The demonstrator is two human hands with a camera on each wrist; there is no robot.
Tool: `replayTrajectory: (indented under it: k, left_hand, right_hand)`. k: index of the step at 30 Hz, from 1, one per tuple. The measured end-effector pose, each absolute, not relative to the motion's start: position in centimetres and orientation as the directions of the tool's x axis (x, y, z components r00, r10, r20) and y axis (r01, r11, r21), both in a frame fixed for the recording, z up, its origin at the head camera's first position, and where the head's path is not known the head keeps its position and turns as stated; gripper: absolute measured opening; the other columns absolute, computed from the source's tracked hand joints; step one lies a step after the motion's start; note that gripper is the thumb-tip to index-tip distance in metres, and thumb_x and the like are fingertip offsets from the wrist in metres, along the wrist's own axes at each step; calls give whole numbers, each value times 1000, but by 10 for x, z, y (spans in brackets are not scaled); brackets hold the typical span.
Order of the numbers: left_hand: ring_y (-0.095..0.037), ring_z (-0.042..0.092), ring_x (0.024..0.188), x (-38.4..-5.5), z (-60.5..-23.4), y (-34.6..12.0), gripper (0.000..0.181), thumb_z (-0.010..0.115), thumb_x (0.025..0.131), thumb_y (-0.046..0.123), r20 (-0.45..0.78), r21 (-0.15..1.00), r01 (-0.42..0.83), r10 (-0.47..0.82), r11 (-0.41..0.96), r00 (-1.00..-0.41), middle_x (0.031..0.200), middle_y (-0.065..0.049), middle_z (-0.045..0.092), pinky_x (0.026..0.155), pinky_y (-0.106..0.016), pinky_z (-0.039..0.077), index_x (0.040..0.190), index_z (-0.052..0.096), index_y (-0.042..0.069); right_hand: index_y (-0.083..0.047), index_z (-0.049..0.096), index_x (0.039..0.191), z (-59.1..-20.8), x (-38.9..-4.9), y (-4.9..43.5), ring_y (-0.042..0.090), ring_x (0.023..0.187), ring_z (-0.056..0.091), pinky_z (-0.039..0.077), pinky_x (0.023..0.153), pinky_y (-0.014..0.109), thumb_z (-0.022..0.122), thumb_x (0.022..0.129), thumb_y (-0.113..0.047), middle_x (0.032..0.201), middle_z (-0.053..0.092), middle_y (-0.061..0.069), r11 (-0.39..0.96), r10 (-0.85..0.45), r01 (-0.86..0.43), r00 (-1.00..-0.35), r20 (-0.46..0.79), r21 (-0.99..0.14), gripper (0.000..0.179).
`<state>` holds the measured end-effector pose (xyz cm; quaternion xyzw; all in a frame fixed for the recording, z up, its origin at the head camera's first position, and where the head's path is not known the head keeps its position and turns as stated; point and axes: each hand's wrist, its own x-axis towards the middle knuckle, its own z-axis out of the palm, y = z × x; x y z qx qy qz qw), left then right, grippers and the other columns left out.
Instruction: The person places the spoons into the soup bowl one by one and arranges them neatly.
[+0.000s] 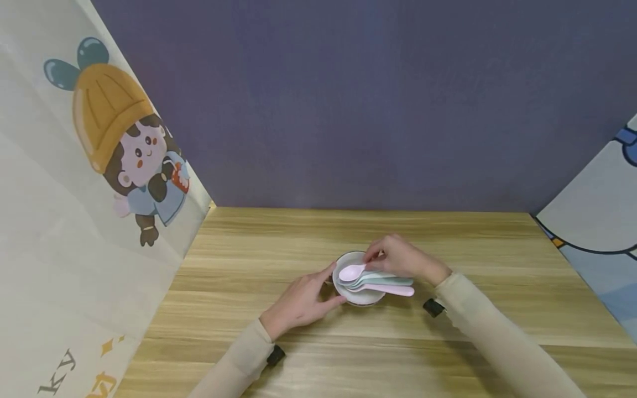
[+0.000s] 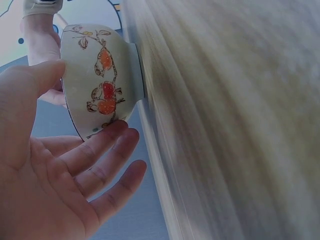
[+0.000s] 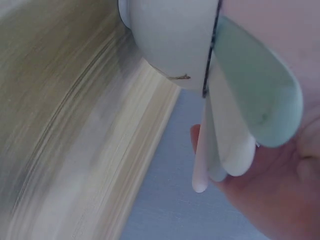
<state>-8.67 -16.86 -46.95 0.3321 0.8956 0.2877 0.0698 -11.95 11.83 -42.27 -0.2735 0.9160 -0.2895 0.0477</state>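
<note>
A white bowl (image 1: 364, 299) stands on the wooden table, with red and orange fruit and branches printed on its side, as the bowl (image 2: 95, 82) shows in the left wrist view. My left hand (image 1: 304, 300) steadies it from the left, thumb at the rim and fingers against the far side. A pink spoon (image 1: 351, 272) lies over the bowl, pinched near its handle by my right hand (image 1: 400, 257). Below it several spoons rest in the bowl, handles jutting right: a green handle (image 3: 260, 85), a white handle (image 3: 231, 132) and a pink handle (image 1: 395, 289) among them.
The wooden table (image 1: 239, 243) ends at a blue-grey panel (image 1: 348, 110) behind. A white wall (image 1: 64, 232) with a cartoon figure flanks the left side, and a printed panel (image 1: 597, 210) the right.
</note>
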Motion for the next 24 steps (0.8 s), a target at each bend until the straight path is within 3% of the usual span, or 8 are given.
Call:
replayTrajectory:
  k: [14,24]
  left_hand:
    - [-16,70,124,-106,-468,-139,83,66,103,55,105,578,532,590,619,-801,135,1,74,106,-41,59,168,35,14]
    - [-17,71,122,-127,-467,-111,84,65,103,56,102,579,481,527,658,-844,134,0,74,104,-41,59,168,35,13]
  right_hand:
    - [-7,84,104,-423,-158,143,7,83,72,60,74,21,85,91,-15,103,83,6,637,-578,-507,-812,76,-581,15]
    - [-10,85,104,-419,-198,170,8,87,70,58,75,23,85,92,-18,104,82,1,583,-626,-556,-772,108,-592,14]
